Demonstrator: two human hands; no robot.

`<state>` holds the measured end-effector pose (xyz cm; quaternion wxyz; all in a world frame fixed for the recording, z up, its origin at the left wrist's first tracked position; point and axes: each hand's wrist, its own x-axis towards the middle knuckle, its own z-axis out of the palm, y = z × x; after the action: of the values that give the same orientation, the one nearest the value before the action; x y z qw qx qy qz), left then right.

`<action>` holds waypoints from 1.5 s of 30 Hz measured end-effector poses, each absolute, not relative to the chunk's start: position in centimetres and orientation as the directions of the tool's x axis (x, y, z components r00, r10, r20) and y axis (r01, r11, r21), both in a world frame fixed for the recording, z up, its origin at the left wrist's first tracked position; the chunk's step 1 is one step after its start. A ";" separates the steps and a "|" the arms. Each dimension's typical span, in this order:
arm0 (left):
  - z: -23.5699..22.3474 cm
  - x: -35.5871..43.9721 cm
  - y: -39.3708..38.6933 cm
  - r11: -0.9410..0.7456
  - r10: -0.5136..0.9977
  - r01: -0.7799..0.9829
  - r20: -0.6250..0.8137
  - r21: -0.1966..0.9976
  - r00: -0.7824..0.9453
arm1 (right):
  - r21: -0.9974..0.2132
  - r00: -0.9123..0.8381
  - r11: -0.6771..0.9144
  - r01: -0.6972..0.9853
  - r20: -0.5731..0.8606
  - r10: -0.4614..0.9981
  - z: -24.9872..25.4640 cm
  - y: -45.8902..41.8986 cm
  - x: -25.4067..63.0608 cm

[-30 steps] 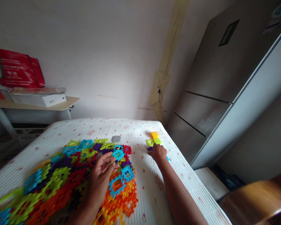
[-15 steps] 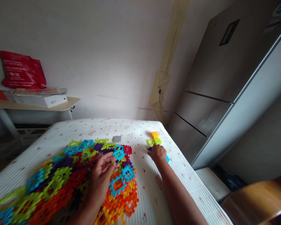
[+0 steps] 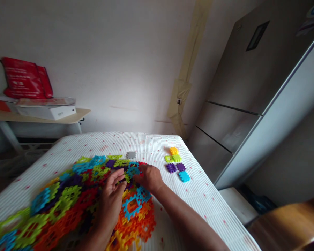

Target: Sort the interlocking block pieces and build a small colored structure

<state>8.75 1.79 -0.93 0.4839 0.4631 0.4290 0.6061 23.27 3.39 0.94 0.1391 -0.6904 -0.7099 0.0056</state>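
A heap of colourful plastic interlocking tiles (image 3: pixel 68 198) with notched edges covers the left and middle of the table. My left hand (image 3: pixel 113 191) hovers over the heap, palm turned inward, fingers loosely bent and thumb apart; I see nothing held in it. My right hand (image 3: pixel 150 177) is at the heap's right edge, fingers curled at the side of a blue tile (image 3: pixel 132 169), partly hiding a red tile behind. Its fingertips are partly hidden. Apart on the right lie a yellow tile (image 3: pixel 173 150), two green tiles (image 3: pixel 176 158), two purple tiles (image 3: pixel 171 168) and a solid blue tile (image 3: pixel 184 176).
A grey tile (image 3: pixel 131 154) lies beyond the heap on the white dotted tablecloth (image 3: pixel 151 143). A tall refrigerator (image 3: pixel 232 87) stands to the right. Against the wall at left, a side table (image 3: pixel 81 115) carries a white box (image 3: pixel 48 111) and a red bag (image 3: pixel 26 78).
My right hand has left the separate tiles on the right and moved left to the heap, uncovering the purple and blue tiles. My left hand stays nearly in place.
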 end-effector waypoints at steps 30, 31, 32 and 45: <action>-1.2 8.9 1.7 -0.088 0.995 -0.246 0.074 0.965 -0.067 | -0.163 -0.024 0.049 0.985 0.155 0.988 0.3 -4.9 37.2; -1.1 8.9 1.7 -0.086 0.995 -0.241 0.072 0.967 -0.067 | -0.169 0.019 0.010 0.986 0.174 0.985 0.1 -5.2 37.0; -1.1 8.9 1.7 -0.086 0.995 -0.237 0.072 0.968 -0.066 | -0.176 0.074 -0.040 0.984 0.191 0.979 0.0 -5.5 36.7; -0.9 8.8 1.6 -0.084 0.995 -0.235 0.071 0.968 -0.063 | -0.027 0.257 -0.258 0.966 0.229 0.939 -2.2 -5.3 33.0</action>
<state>8.78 1.60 -0.87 0.5225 0.4420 0.4299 0.5889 33.04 -5.33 -2.22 0.0807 -0.7888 -0.6036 -0.0834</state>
